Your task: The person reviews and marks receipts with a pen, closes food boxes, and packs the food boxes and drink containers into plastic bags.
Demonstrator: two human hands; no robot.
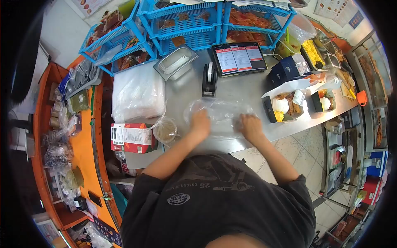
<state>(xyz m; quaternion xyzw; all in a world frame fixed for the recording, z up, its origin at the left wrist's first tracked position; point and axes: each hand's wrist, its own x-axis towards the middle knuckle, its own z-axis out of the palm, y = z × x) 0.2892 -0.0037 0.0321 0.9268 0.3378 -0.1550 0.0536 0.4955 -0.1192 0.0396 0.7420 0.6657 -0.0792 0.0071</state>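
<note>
A clear plastic bag lies flat on the steel counter, stretched sideways between the person's 2 hands. The left hand is on the bag's left part; it is blurred, so I cannot tell whether its fingers grip the film. The right hand is at the bag's right end, fingers curled downward; whether they pinch the plastic I cannot tell.

Just beyond the bag stands a black tape dispenser, with a tablet showing 3 columns behind it to the right. To the left are a stack of clear bags and a metal pan. On the right sit 2 open takeaway boxes, each holding a white mound and other food.
</note>
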